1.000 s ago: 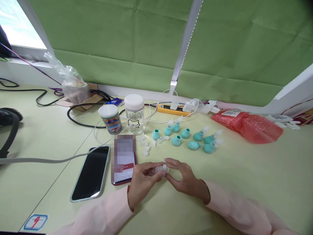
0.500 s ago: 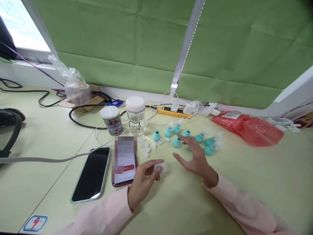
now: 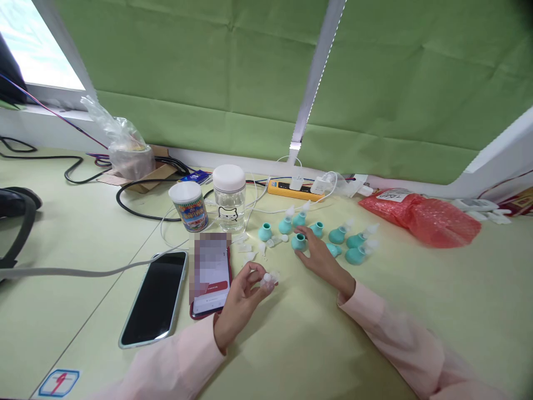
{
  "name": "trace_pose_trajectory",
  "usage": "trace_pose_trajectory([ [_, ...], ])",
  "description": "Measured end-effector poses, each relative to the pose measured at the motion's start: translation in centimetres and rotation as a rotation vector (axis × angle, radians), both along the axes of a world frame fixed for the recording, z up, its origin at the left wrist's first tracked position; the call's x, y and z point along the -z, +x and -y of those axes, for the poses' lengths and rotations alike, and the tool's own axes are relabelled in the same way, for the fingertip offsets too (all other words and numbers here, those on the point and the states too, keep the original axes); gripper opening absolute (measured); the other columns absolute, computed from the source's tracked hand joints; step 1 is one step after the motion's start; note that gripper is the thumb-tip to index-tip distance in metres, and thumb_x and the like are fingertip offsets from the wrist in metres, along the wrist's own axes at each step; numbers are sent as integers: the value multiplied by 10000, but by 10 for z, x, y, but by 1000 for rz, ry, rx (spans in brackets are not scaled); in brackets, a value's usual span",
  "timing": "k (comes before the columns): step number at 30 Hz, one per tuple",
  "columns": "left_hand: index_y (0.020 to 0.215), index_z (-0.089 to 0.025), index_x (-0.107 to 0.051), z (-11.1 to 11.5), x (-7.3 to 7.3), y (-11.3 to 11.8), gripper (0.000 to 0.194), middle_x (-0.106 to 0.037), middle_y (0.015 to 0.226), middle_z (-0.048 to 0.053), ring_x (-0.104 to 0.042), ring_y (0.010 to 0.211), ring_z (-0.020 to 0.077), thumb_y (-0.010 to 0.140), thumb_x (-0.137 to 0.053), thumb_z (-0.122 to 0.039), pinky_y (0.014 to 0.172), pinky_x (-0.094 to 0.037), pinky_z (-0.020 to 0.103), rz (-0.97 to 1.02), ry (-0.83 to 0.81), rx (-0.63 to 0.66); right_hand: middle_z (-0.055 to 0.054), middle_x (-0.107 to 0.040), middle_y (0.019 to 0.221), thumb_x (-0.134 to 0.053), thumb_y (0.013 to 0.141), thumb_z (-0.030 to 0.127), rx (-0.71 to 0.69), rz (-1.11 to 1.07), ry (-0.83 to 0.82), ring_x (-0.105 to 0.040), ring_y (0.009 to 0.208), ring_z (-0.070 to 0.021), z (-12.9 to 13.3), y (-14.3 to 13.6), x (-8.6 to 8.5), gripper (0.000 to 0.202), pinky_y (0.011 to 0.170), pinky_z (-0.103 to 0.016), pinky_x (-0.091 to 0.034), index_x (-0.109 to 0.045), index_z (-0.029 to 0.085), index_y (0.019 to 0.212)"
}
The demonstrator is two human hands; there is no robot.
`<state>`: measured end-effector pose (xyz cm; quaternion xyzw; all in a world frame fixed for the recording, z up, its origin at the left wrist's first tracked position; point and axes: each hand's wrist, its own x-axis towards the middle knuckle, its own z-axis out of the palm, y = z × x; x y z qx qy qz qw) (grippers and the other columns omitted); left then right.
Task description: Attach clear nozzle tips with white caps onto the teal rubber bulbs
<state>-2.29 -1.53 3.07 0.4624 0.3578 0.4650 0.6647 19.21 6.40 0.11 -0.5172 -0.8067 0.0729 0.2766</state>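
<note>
Head view: the left hand (image 3: 244,297) pinches a small clear plastic fitting (image 3: 270,279) between thumb and fingers, above the pale yellow-green tabletop (image 3: 287,344) and to the right of the red-cased phone (image 3: 212,283). The fitting's long axis appears to run roughly left to right, its rounded whitish end at the left; the exact tilt cannot be established.

The right hand (image 3: 322,258) is at an open-mouthed teal bulb (image 3: 298,241), thumb at the near side, a finger at the far side — the two parted around it. Whether they press on it cannot be told. The bulb sits upright on the tabletop, its round dark mouth facing up and its axis near vertical.

Loose translucent plastic parts (image 3: 250,256) lie between the phone and the bulb. Another open teal bulb (image 3: 265,231) stands to the left, and several teal bulbs with clear nozzles (image 3: 357,255) stand or lean behind and to the right.

Obscured items: a teal bulb lying on its side (image 3: 334,250) is partly covered by the right hand. The fitting is small, see-through and blurred; fingers hide part of it. Part of the phone display is pixelated — unreadable. Both pink sleeves (image 3: 387,316) are cut off by the lower edge.
</note>
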Motion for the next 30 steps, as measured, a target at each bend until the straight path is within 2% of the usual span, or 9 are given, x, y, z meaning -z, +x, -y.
trace_pose_trajectory([
  [2,1035,-226,-411,1,-1,-1,272,-584,773,7,-531,822,144,788,-508,-289,722,-387,245,-51,25,5,-91,-510,1115,-494,712,174,-2,-58,-21,-498,979,-227,2,-2,-3,510,773,-391,-437,-299,175,1183],
  [4,1122,-221,-387,1,-1,-2,327,-597,818,32,-528,836,155,816,-452,-317,718,-386,253,-122,61,13,-78,-552,1025,-535,691,184,10,-104,7,-511,922,-226,8,-6,-11,436,743,-379,-443,-401,181,1107],
  [7,999,-189,-468,-1,-1,-2,229,-595,795,39,-539,805,157,817,-446,-326,679,-389,244,-163,93,-6,-49,-582,858,-571,695,207,-72,-157,44,-509,813,-198,22,-16,-28,286,704,-341,-440,-523,195,976],
  [9,889,-189,-462,-3,-1,-1,156,-585,754,25,-548,789,157,804,-473,-319,662,-394,240,-118,80,-39,-44,-577,838,-543,738,223,-183,-177,16,-499,799,-181,35,-23,-39,262,711,-325,-433,-526,202,999],
  [12,766,-185,-447,-4,-1,-1,160,-561,704,6,-543,738,150,775,-516,-329,652,-416,250,-37,24,-78,-60,-541,883,-465,799,225,-295,-165,-92,-497,817,-167,53,-34,-49,275,726,-309,-426,-473,197,1072],
  [15,725,-156,-512,-3,-2,-1,194,-545,698,20,-516,707,151,764,-522,-346,642,-430,264,-27,-3,-98,-65,-517,879,-451,796,217,-326,-125,-142,-506,770,-154,64,-41,-48,257,671,-281,-429,-465,190,1051],
  [19,687,-124,-591,-3,-1,-3,226,-511,675,24,-467,654,132,764,-528,-327,619,-395,239,-105,33,-126,-38,-535,764,-476,761,208,-317,-83,-34,-502,658,-144,68,-45,-38,244,571,-255,-400,-468,185,1003],
  [23,580,-125,-586,-4,2,-4,272,-479,640,14,-442,643,123,770,-525,-310,606,-362,223,-153,100,-76,-21,-540,715,-489,752,219,-284,-37,54,-501,596,-128,67,-47,-31,178,522,-233,-376,-473,180,925],
  [30,582,-115,-599,-4,2,-4,290,-495,591,24,-455,612,134,759,-527,-333,596,-371,239,-165,74,-61,-55,-550,688,-403,722,68,-249,220,390,-513,591,-156,69,-49,-26,228,456,-236,-341,-469,118,934],
])
